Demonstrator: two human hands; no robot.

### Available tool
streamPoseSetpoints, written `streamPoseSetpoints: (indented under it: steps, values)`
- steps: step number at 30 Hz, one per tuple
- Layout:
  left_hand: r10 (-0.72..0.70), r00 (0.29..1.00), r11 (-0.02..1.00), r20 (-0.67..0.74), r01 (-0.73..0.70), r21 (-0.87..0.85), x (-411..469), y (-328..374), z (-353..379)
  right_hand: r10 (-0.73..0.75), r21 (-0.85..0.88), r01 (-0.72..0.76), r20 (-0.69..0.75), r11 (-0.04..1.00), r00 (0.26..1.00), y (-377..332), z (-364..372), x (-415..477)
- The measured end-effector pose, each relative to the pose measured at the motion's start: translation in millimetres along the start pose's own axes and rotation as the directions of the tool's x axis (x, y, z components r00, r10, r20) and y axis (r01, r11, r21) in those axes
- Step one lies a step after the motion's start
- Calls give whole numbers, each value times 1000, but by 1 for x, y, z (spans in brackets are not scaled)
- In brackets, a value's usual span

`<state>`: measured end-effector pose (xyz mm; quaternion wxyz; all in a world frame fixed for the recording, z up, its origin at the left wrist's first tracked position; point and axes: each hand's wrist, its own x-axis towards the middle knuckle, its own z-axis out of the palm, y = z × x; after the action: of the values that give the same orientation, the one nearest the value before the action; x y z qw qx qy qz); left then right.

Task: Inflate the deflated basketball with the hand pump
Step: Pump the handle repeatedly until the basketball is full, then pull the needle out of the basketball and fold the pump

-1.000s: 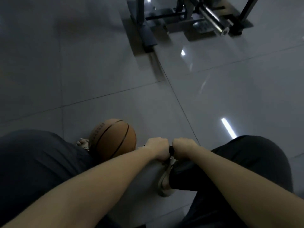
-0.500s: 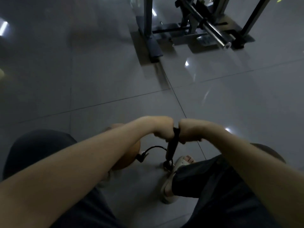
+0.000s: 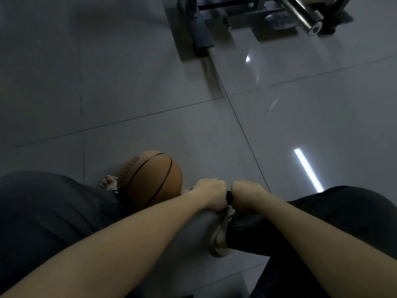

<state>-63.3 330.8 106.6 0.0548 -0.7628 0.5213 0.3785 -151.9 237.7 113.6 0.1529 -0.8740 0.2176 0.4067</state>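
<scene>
An orange basketball (image 3: 150, 177) with black seams lies on the grey tile floor between my feet, just left of my hands. My left hand (image 3: 211, 193) and my right hand (image 3: 247, 195) are fists side by side, each gripping one end of the black pump handle (image 3: 229, 197). Only a short black piece of the handle shows between the fists. The handle sits low, close to my right sandal. The pump's barrel and hose are hidden under my hands and arms.
My left knee (image 3: 43, 211) and right knee (image 3: 343, 222) in dark trousers frame the scene. A light sandal (image 3: 219, 237) is on my right foot, and bare toes (image 3: 108, 181) show left of the ball. A metal gym rack (image 3: 257, 18) with a steel bar stands at the top.
Half a second ago both fists held the handle raised, with barrel and hose showing. Now they have pushed it down near the floor, and the ball is in full view again.
</scene>
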Motion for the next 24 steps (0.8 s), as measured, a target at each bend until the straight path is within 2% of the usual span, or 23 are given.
streamPoseSetpoints:
  steps: [5, 7, 11, 13, 15, 16, 18, 19, 21, 24]
  values:
    - [0, 997, 1000, -71, 0, 2, 0, 3, 2, 23, -8, -23, -28, 1000, 999, 4, 1, -1]
    - [-22, 997, 999, -76, 18, -46, -8, 2, 3, 13, -22, -13, -33, 1000, 999, 1, -2, -3]
    - [25, 1000, 960, -10, -26, -278, -27, -22, -7, 15, -30, -16, -33, 999, 999, -6, -4, -6]
    - [-7, 1000, 904, 12, 11, -427, -37, -49, -21, 13, -41, -13, 3, 999, 1000, -8, -8, -7]
    - [-135, 990, 895, -48, 101, -435, -49, -84, -31, 17, -42, -14, 63, 999, 998, -9, -13, -8]
    - [-228, 966, 919, -120, 174, -354, -54, -103, -32, 18, -38, -15, 94, 999, 995, -10, -17, -9]
    - [-444, 862, 892, -245, 399, -211, -60, -139, -24, 16, -29, -12, 153, 1000, 988, -12, -28, -10]
    - [-546, 803, 836, -236, 508, -207, -62, -154, -16, 4, -18, 0, 179, 1000, 984, -14, -34, -10]
    - [-686, 719, 721, -113, 652, -232, -62, -176, 3, -42, 20, 39, 209, 999, 977, -20, -44, -6]
    - [-732, 681, 655, -11, 701, -282, -57, -197, 28, -102, 94, 89, 144, 992, 984, -42, -60, -1]
